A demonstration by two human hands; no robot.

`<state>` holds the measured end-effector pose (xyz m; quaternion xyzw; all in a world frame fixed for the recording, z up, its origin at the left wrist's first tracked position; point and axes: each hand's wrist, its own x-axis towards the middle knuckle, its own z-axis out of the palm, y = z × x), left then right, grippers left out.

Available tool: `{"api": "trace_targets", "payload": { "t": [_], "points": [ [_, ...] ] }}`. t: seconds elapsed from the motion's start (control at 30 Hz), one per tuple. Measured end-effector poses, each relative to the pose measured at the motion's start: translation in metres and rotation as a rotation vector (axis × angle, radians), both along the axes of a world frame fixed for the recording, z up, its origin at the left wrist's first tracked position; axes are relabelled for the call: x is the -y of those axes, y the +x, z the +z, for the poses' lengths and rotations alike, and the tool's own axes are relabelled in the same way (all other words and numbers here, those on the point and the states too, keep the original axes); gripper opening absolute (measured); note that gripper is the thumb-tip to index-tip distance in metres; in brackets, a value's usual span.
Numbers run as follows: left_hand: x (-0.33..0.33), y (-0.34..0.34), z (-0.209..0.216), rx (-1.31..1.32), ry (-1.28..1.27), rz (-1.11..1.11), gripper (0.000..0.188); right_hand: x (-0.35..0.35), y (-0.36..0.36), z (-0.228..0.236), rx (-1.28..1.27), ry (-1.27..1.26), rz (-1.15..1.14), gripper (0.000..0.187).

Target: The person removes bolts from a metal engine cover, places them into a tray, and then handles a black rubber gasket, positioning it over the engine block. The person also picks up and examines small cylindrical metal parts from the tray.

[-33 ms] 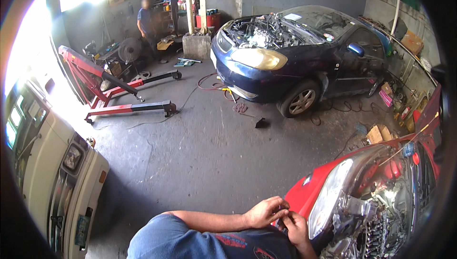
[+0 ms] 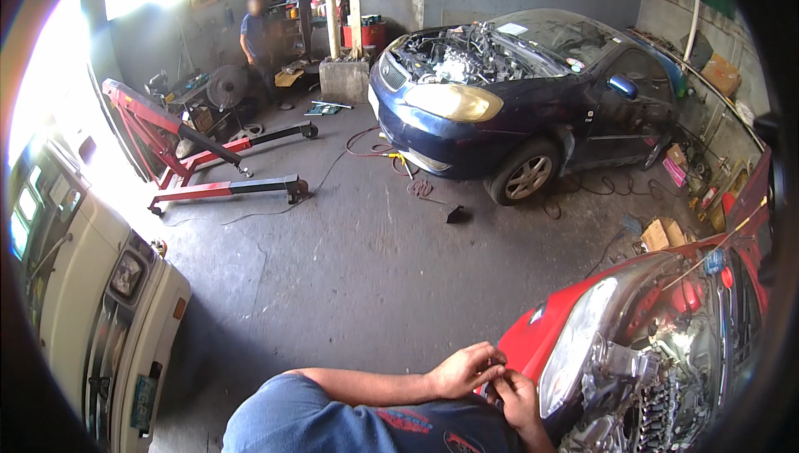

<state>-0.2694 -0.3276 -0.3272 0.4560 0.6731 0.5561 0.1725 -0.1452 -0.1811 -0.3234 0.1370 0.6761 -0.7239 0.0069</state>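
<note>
Nothing has visibly moved: fingers (image 2: 489, 356) meet beside a shiny red car (image 2: 556, 306).

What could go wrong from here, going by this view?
The left hand and right hand meet at the fingertips beside the exposed engine of the red car. Anything small pinched there, which I cannot make out, might drop among the engine parts.

The red hoist's low legs stretch across the floor, so someone crossing could trip.
</note>
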Motion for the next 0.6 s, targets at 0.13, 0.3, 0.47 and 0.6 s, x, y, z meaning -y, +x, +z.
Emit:
{"api": "trace_targets", "payload": {
  "t": [0.13,0.3,0.47,0.6],
  "points": [
    [0.000,-0.004,0.001,-0.004,-0.005,0.002,0.027,0.000,-0.001,0.003,0.019,-0.037,-0.015,0.020],
    [0.003,-0.004,0.005,0.131,-0.025,0.030,0.031,-0.002,0.000,0.006,0.074,-0.012,-0.002,0.016],
    [0.000,-0.017,0.006,0.449,0.120,0.118,0.035,-0.003,0.000,0.000,0.072,-0.122,-0.124,0.013],
    [-0.003,-0.027,-0.005,0.749,-0.004,-0.022,0.036,-0.008,0.000,-0.002,-0.165,0.062,-0.226,0.014]
  ]
}}
